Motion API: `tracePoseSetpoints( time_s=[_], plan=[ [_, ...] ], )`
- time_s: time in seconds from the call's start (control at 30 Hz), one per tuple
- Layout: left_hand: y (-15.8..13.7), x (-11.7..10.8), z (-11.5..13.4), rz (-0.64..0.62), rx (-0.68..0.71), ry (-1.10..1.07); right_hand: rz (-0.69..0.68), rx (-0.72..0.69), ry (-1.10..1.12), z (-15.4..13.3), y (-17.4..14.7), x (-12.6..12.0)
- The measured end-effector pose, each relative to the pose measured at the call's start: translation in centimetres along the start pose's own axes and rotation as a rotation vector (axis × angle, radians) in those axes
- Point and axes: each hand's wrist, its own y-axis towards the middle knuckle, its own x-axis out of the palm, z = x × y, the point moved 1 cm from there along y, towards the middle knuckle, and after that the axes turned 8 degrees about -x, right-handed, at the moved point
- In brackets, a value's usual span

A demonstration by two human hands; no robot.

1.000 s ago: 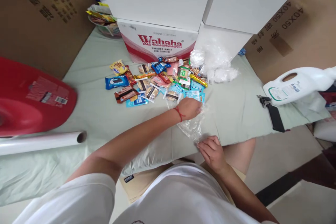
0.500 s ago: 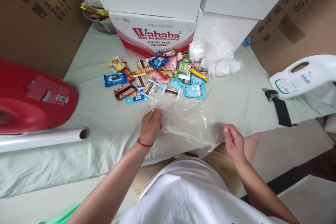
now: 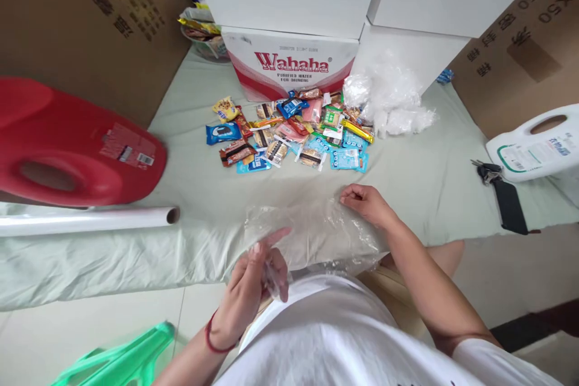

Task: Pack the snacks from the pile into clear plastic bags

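Note:
A clear plastic bag [image 3: 312, 235] spreads over the front edge of the cloth, between my two hands. My left hand [image 3: 257, 274], with a red string at the wrist, grips its near left corner; the index finger points out across the film. The thumb and fingers of my right hand [image 3: 364, 200] pinch the bag's far right edge. Beyond the bag lies a loose heap of wrapped snacks [image 3: 289, 129] in blue, brown, yellow and pink packets. Beside the heap rests a pile of crumpled clear bags [image 3: 391, 99].
A Wahaha carton [image 3: 294, 66] stands behind the snacks. On the left are a red jug [image 3: 90, 145] and a white roll [image 3: 90, 220]. A white detergent bottle [image 3: 538, 142], keys [image 3: 488, 172] and a black phone-like object [image 3: 510, 206] lie right. A green bag [image 3: 122, 356] is on the floor.
My left hand has moved down toward my body with the bag's corner. My right hand has moved up and left to the bag's far edge. The view has shifted slightly left.

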Motion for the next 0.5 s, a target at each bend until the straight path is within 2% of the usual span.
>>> tracePoseSetpoints(
  time_s=[0.07,0.13,0.27,0.33,0.4,0.5],
  plan=[
    [-0.9,-0.8,-0.3,-0.041,-0.048,-0.038,-0.003,-0.057,0.034,-0.1,-0.5,-0.1],
    [-1.0,-1.6,-0.4,-0.007,-0.071,-0.084,0.041,-0.102,0.011,0.2,-1.0,-0.1],
    [0.2,-2.3,-0.6,0.070,-0.085,-0.114,0.175,-0.187,-0.217,0.9,-1.3,0.6],
    [0.9,-2.1,-0.6,0.089,-0.071,-0.106,0.166,-0.201,-0.281,0.9,-1.4,1.1],
    [1.6,-1.7,-0.4,0.108,-0.040,-0.093,0.127,-0.169,-0.228,0.6,-1.5,1.3],
    [2.6,-1.3,0.0,0.143,0.007,-0.089,0.093,-0.108,0.033,0.0,-1.6,0.9]
  ],
)
